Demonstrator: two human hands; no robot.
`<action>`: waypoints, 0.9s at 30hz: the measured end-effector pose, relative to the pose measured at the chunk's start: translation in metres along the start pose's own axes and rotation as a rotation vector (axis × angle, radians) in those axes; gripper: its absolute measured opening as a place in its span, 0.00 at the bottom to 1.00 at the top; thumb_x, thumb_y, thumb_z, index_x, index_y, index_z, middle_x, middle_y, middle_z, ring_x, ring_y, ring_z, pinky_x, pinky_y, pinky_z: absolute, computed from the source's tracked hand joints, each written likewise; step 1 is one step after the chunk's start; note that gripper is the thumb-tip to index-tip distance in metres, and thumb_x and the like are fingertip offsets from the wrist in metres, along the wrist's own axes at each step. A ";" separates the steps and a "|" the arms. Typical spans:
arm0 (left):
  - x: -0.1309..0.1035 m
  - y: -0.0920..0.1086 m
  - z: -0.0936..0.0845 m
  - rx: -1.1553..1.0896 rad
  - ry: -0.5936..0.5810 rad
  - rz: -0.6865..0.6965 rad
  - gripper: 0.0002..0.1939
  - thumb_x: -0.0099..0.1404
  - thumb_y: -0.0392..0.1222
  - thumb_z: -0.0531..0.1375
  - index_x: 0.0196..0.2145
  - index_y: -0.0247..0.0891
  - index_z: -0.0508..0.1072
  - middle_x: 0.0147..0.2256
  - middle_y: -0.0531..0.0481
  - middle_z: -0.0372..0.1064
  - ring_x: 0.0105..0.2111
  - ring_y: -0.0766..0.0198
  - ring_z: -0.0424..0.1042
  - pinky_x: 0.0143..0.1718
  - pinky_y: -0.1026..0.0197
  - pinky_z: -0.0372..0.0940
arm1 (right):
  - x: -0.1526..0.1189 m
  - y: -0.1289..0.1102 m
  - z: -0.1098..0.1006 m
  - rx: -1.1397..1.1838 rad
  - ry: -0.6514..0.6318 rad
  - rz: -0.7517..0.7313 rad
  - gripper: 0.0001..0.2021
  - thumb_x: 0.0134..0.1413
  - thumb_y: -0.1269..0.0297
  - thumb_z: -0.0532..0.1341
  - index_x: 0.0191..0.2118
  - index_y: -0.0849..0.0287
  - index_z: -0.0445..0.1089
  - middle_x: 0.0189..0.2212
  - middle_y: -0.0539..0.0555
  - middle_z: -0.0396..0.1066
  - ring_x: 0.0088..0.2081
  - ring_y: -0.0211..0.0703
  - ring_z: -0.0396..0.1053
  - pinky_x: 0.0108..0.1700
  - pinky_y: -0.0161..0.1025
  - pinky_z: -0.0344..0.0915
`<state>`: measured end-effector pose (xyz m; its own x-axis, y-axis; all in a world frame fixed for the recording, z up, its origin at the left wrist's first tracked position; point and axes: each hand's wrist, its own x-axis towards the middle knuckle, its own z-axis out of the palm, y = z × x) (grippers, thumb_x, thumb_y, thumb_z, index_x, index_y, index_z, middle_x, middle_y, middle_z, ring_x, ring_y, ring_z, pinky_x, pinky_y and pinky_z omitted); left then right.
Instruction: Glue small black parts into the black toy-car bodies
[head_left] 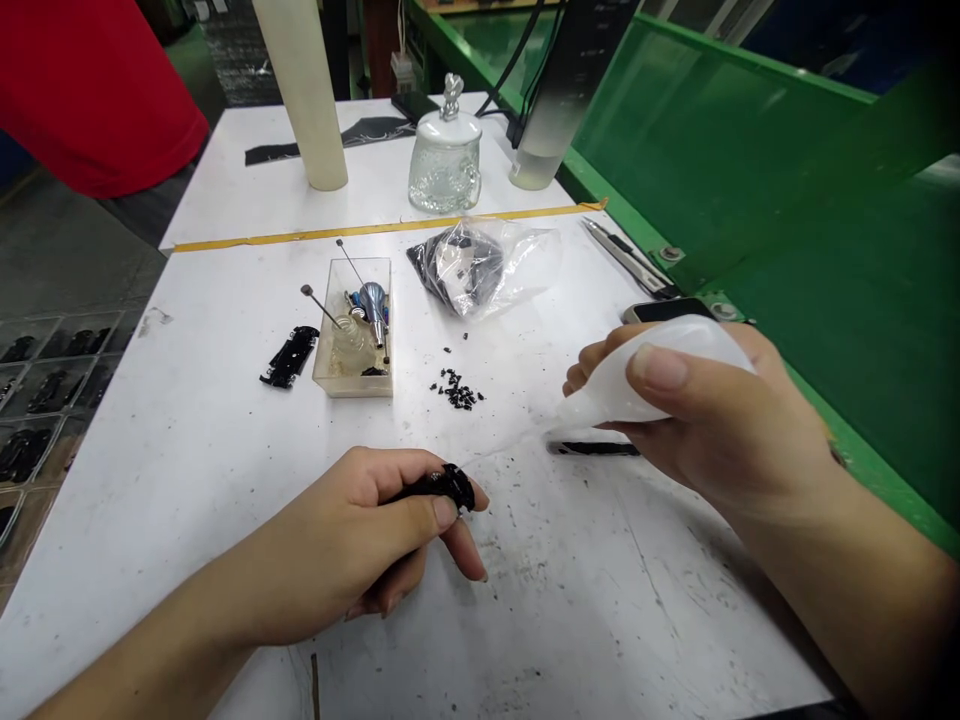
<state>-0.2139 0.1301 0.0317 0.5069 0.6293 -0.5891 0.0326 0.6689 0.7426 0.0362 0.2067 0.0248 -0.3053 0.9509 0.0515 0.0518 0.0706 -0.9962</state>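
Note:
My left hand (390, 530) is closed on a glossy black part (457, 487), which sticks out between thumb and fingers above the white table (225, 500). In my right hand (712, 420) is a translucent white squeeze bottle (615, 385), the thumb pressing on its side. Its thin nozzle points left toward the black part; whether the tip touches it I cannot tell. Behind my hands lies a small pile of tiny black pieces (459, 390). A black strip (596, 448) rests below the bottle.
A clear box (352, 385) holds tools and a small vessel, beside a black part (290, 356). Further back are a plastic bag (480, 265), a glass jar (444, 165), two tall cylinders and a knife (630, 258). Green panels border the right. A person in red (97, 90) stands back left.

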 end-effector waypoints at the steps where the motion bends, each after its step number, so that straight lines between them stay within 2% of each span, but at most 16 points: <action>1: 0.000 0.000 0.000 0.007 -0.001 0.000 0.11 0.75 0.43 0.58 0.46 0.33 0.75 0.38 0.45 0.80 0.17 0.79 0.58 0.16 0.73 0.52 | -0.001 0.001 -0.001 0.016 -0.015 0.005 0.22 0.49 0.39 0.72 0.25 0.54 0.77 0.17 0.49 0.60 0.21 0.36 0.56 0.21 0.36 0.51; 4: 0.000 0.000 0.000 0.007 0.000 -0.011 0.11 0.75 0.43 0.59 0.46 0.34 0.75 0.38 0.45 0.80 0.18 0.79 0.58 0.16 0.72 0.52 | -0.002 0.005 -0.003 0.055 -0.029 0.014 0.16 0.49 0.42 0.74 0.28 0.50 0.81 0.18 0.49 0.65 0.22 0.37 0.59 0.23 0.36 0.54; 9: -0.002 0.000 0.000 0.006 -0.003 -0.019 0.11 0.75 0.43 0.59 0.47 0.34 0.75 0.38 0.46 0.80 0.18 0.79 0.58 0.16 0.72 0.51 | -0.003 0.004 -0.004 0.037 -0.012 0.013 0.17 0.48 0.41 0.74 0.28 0.50 0.81 0.21 0.50 0.69 0.23 0.37 0.61 0.25 0.36 0.57; 12: -0.002 0.000 0.000 0.015 -0.003 -0.015 0.11 0.75 0.43 0.58 0.47 0.34 0.75 0.39 0.46 0.80 0.18 0.79 0.59 0.17 0.72 0.52 | -0.002 0.002 -0.003 0.038 -0.021 0.014 0.17 0.49 0.43 0.74 0.28 0.52 0.82 0.20 0.50 0.68 0.23 0.37 0.60 0.25 0.36 0.55; 16: -0.002 -0.001 0.000 0.022 -0.006 -0.002 0.10 0.75 0.44 0.58 0.46 0.34 0.75 0.38 0.46 0.80 0.18 0.79 0.59 0.17 0.72 0.52 | -0.003 0.000 -0.002 0.073 -0.036 0.012 0.13 0.50 0.47 0.74 0.28 0.52 0.82 0.17 0.49 0.62 0.22 0.36 0.55 0.23 0.35 0.50; 21: -0.002 -0.002 -0.001 0.025 -0.012 0.006 0.10 0.76 0.43 0.58 0.46 0.34 0.75 0.39 0.45 0.80 0.18 0.78 0.59 0.17 0.72 0.53 | -0.003 0.001 -0.003 0.069 -0.046 0.008 0.14 0.51 0.47 0.74 0.28 0.53 0.82 0.20 0.51 0.68 0.23 0.37 0.59 0.24 0.35 0.54; 27: -0.002 -0.001 -0.001 0.013 -0.015 0.003 0.10 0.75 0.42 0.58 0.46 0.35 0.76 0.39 0.45 0.81 0.18 0.79 0.59 0.17 0.72 0.53 | -0.003 0.001 -0.003 0.047 -0.044 -0.004 0.14 0.52 0.48 0.73 0.29 0.53 0.82 0.19 0.50 0.66 0.23 0.37 0.59 0.25 0.35 0.55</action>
<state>-0.2155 0.1285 0.0312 0.5196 0.6254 -0.5822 0.0423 0.6617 0.7486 0.0403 0.2049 0.0236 -0.3473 0.9362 0.0536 0.0060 0.0594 -0.9982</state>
